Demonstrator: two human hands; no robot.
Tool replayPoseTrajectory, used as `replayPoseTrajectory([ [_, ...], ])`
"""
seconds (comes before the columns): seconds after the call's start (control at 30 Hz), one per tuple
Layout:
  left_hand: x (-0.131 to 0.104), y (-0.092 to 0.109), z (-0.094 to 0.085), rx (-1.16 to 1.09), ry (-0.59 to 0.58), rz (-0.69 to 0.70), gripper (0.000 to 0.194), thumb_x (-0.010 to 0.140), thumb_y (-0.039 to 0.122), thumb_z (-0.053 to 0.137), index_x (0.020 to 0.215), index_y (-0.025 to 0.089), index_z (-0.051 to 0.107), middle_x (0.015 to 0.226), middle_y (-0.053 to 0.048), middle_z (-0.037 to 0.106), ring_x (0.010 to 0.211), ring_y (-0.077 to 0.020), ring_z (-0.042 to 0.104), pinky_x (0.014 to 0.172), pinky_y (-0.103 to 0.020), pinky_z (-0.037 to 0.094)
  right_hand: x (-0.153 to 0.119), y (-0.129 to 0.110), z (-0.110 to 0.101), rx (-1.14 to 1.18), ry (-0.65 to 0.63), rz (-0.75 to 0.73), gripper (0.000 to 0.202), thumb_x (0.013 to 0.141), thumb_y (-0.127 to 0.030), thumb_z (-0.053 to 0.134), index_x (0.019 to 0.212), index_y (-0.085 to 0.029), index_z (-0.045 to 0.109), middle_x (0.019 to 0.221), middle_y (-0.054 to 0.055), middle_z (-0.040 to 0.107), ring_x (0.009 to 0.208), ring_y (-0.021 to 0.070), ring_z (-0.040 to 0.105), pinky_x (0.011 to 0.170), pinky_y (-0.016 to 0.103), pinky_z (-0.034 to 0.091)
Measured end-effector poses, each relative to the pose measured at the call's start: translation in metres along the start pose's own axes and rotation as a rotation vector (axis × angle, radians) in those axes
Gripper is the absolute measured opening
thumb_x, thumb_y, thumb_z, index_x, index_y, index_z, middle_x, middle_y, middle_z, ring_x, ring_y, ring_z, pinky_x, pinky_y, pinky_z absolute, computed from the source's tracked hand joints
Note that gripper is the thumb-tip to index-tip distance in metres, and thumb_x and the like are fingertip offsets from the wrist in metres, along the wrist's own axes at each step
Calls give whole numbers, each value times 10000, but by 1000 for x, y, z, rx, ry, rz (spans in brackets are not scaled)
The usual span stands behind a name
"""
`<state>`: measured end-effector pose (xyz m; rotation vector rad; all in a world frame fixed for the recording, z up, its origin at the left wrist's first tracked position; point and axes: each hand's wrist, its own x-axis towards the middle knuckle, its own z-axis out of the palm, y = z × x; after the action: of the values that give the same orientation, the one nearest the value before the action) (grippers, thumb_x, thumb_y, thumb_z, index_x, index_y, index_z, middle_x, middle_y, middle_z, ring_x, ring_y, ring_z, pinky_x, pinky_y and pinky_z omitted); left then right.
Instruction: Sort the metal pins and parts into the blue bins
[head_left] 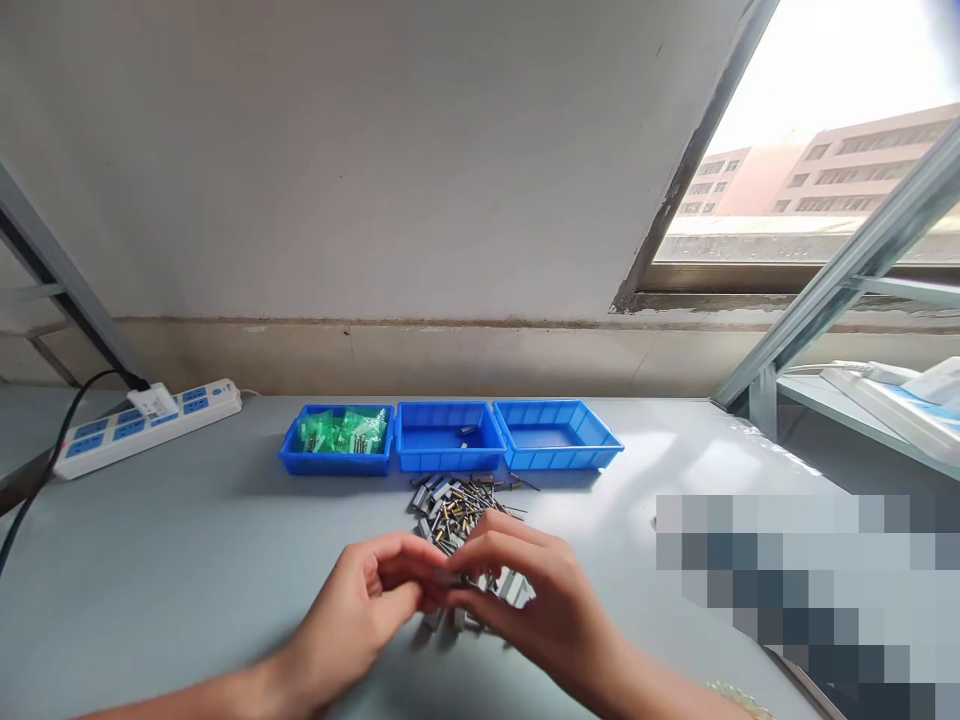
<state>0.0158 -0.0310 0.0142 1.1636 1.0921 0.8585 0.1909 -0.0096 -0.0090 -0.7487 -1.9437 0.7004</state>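
My left hand (367,595) and my right hand (536,590) meet in front of me, fingertips nearly touching. Between them is a small grey metal part (450,577), mostly covered by the fingers. The left fingers are pinched around one end of it. My right thumb and fingers close on a thin dark piece at its other end, too small to name. Beneath and behind the hands lies a loose pile of metal pins and blocks (459,505), some brass-coloured, some silver. More pale blocks (516,588) show past the right fingers.
Behind the pile stand three blue bins: the left bin (334,465) holds green plastic bags (345,432), the middle bin (450,460) a few small parts, the right bin (562,459). A white power strip (154,428) lies at left. Metal shelf posts (817,265) flank the table.
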Motion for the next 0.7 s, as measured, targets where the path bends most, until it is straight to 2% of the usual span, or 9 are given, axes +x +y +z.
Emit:
replayPoseTrajectory([
  [0.1, -2, 2, -3, 19, 108, 89, 126, 715, 172, 604, 802, 159, 695, 749, -27, 714, 764, -182, 639, 756, -287, 491, 3, 3, -4, 43, 2, 169, 47, 792, -231, 654, 796, -184, 652, 705, 12, 654, 618, 122, 574, 587, 237, 474],
  [0.27, -6, 1, -4, 135, 28, 182, 157, 766, 176, 572, 845, 172, 708, 836, -45, 727, 824, -195, 661, 789, -293, 509, 4, 7, 4, 400, -84, 489, 217, 743, -368, 689, 781, -163, 632, 762, 45, 685, 669, 145, 625, 592, 246, 488],
  [0.37, -7, 2, -7, 197, 8, 226, 182, 784, 174, 543, 879, 172, 698, 844, -50, 728, 821, -199, 668, 770, -296, 521, 5, 7, 5, 574, -122, 579, 307, 698, -423, 722, 801, -152, 620, 742, 51, 684, 650, 149, 632, 571, 246, 480],
  [0.43, -5, 4, -11, 250, 44, 258, 193, 786, 173, 527, 890, 169, 689, 879, -58, 728, 846, -203, 667, 791, -304, 520, 8, 6, -1, 514, -98, 539, 274, 733, -405, 689, 835, -156, 638, 779, 57, 685, 696, 157, 635, 621, 268, 491],
  [0.53, 3, 9, -21, 401, 113, 321, 218, 797, 171, 493, 908, 166, 681, 909, -62, 724, 873, -203, 658, 818, -314, 507, 22, 10, -17, 178, -11, 335, 211, 817, -339, 590, 904, -171, 685, 815, 61, 662, 728, 161, 608, 652, 292, 484],
  [0.6, 9, 13, -27, 557, 97, 359, 228, 798, 151, 476, 899, 162, 680, 881, -59, 720, 845, -198, 656, 798, -315, 502, 36, 19, -28, -56, 31, 177, 212, 842, -292, 544, 926, -173, 698, 769, 52, 634, 682, 153, 581, 623, 292, 476],
  [0.7, 16, 17, -34, 821, 1, 394, 199, 774, 108, 489, 825, 156, 675, 806, -47, 697, 773, -187, 640, 742, -304, 491, 60, 39, -38, -321, 98, 59, 198, 839, -216, 532, 927, -162, 700, 709, 39, 626, 623, 145, 567, 613, 293, 491],
])
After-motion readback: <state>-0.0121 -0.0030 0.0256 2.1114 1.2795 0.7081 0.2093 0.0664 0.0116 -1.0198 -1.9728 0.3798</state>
